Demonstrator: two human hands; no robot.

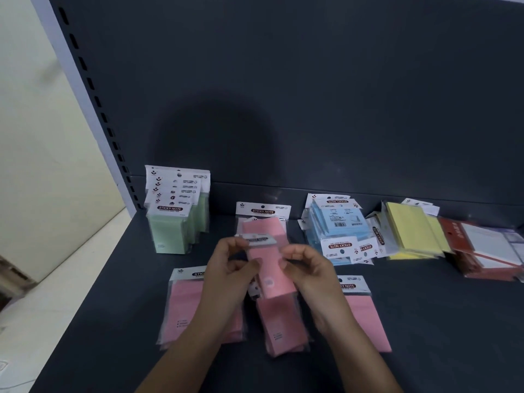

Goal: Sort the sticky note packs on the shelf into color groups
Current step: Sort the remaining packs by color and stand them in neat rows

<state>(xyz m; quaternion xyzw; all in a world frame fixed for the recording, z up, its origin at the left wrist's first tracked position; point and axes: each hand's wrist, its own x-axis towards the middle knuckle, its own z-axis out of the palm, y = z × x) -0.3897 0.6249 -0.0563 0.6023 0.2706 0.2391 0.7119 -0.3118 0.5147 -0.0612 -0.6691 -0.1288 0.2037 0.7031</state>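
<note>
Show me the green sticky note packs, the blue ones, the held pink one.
green sticky note packs (167, 234): head view, front pack.
blue sticky note packs (340, 222): head view, top pack.
held pink sticky note pack (266, 258): head view, middle.

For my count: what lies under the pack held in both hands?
Under the held pink pack, another pink pack lies on the shelf. The left hand and right hand cover part of it, so more packs may be hidden.

A cream wall (37, 137) is seen left of the slotted upright (93, 92); a pale floor (56, 302) is seen at its foot
</note>
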